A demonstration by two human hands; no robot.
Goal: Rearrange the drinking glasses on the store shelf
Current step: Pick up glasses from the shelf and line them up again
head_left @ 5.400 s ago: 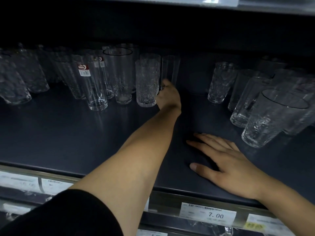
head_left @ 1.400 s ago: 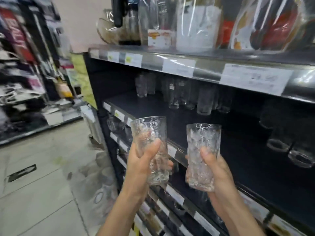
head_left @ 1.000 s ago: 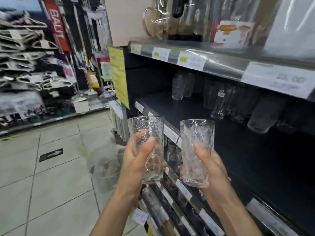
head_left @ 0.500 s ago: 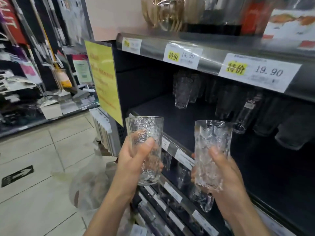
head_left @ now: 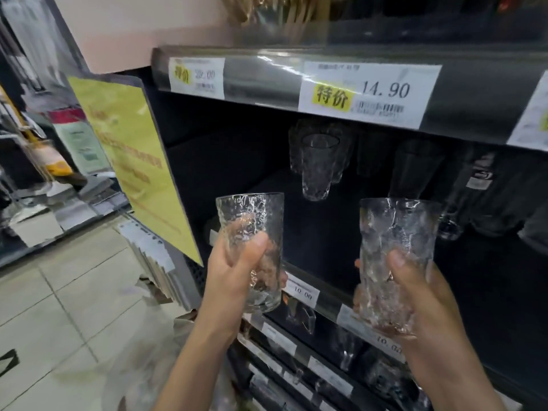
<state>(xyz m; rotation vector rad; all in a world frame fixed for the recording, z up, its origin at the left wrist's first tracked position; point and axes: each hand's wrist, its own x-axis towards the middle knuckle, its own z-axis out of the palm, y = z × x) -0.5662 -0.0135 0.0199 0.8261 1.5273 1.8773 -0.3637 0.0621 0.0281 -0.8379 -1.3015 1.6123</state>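
Mid-task, at a guess. Gripping hammered tumbler [head_left: 250, 232] in left hand [head_left: 234, 280], crackle-textured tumbler [head_left: 394, 232] in right hand [head_left: 421, 301], each grip curled round the lower half. Held upright in air in front of dark shelf [head_left: 474, 277], not on it. Neither placed yet. To do: setting both down, maybe by other glasses [head_left: 317, 167] at back.

Both bare forearms angle up from the lower edge, hands level with each other and apart. The left hand [head_left: 229, 289] grips the left glass [head_left: 250, 221] round its lower half, thumb across the near side, fingers curled behind. The right hand [head_left: 427, 310] grips the right glass [head_left: 396, 229] likewise, thumb pressed on its near face
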